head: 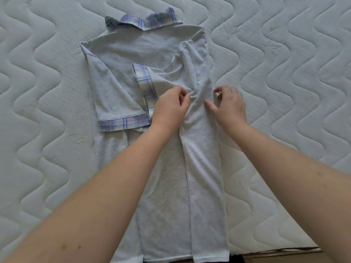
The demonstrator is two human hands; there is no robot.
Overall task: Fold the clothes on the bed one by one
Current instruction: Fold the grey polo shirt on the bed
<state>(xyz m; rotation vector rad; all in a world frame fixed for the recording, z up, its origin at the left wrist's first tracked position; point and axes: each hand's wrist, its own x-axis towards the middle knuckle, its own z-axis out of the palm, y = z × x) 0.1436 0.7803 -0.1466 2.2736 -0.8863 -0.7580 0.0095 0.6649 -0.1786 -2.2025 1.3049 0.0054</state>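
1. The left forearm, bare, comes in from the lower left corner and runs diagonally up toward the centre.
2. The bare left hand (170, 105) is seen from the back, wrist slightly bent, with its fingers curled inward and the fingertips drawn close to the thumb in a pinching pose.
3. The right forearm, also bare, enters from the lower right edge and angles up and inward.
4. The bare right hand (228, 106) is likewise back-up, its fingers arched and bent downward at the knuckles, thumb pointing toward the other hand.
5. The two hands sit near each other at about the same height, a narrow gap between them.
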